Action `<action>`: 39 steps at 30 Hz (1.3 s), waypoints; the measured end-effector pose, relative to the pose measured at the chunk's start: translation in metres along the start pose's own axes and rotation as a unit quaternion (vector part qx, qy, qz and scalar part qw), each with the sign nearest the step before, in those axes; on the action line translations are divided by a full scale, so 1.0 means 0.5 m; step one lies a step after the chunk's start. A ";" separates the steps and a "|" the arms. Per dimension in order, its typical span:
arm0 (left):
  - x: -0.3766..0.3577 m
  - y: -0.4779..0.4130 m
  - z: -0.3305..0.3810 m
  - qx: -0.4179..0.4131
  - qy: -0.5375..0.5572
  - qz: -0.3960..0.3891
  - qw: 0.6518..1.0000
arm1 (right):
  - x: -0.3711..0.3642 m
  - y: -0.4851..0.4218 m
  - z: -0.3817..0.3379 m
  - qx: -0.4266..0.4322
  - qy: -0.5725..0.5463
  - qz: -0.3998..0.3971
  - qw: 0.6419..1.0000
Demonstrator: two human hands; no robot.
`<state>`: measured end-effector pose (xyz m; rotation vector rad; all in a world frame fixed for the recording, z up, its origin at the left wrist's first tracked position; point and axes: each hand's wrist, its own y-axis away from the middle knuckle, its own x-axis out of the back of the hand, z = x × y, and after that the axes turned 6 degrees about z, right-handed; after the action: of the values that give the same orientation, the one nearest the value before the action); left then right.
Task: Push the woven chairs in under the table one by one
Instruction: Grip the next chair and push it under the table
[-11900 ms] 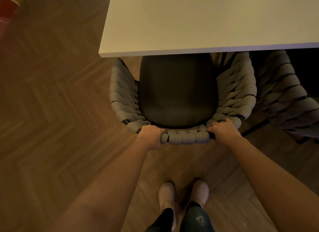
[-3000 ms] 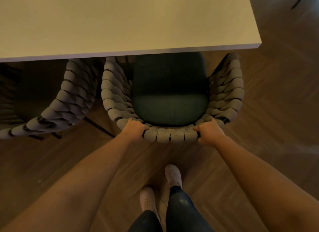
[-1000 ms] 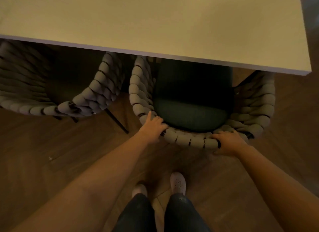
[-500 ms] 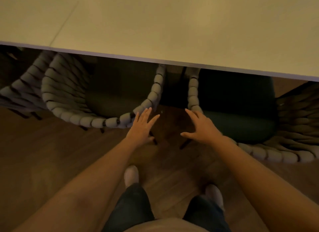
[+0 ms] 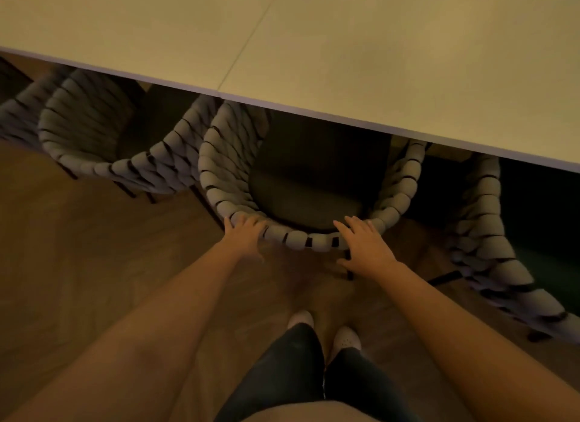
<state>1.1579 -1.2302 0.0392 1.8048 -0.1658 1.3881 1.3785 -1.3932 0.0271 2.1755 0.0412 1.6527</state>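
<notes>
Woven chair (image 5: 307,186) dead ahead, seat partly under the worktop (image 5: 345,44), curved back rim nearest. Left grip (image 5: 243,234) open, flat against the rim's left curve; right grip (image 5: 364,247) open at its right curve. Equally near; likely push straight forward.

No text, label, brand, number or sign can be read on the worktop (image 5: 376,44), on the woven chairs (image 5: 216,157) or on the floor (image 5: 78,249). The view is dim and partly blurred.
</notes>
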 end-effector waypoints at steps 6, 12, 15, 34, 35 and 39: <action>0.026 -0.048 -0.036 -0.037 -0.063 -0.021 0.997 | -0.046 -0.070 -0.022 0.009 0.031 -0.068 0.997; 0.054 -0.132 -0.130 -0.117 -0.166 -0.072 0.977 | -0.064 -0.129 -0.064 -0.066 0.067 -0.112 0.989; 0.056 -0.179 -0.179 -0.179 -0.227 -0.068 0.955 | -0.070 -0.137 -0.080 -0.090 0.092 -0.096 0.987; -0.027 -0.055 -0.141 -0.217 -0.214 -0.071 0.950 | -0.146 0.038 -0.104 -0.137 0.060 -0.049 0.988; -0.027 -0.050 -0.135 -0.216 -0.211 -0.077 0.950 | -0.145 0.044 -0.100 -0.136 0.063 -0.053 0.987; -0.021 -0.051 -0.112 -0.215 -0.212 -0.078 0.950 | -0.133 0.046 -0.077 -0.128 0.071 -0.062 0.987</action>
<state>1.1266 -1.1801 0.0193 1.6738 -0.4992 0.7635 1.3180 -1.4201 -0.0177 1.8285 0.0037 1.6415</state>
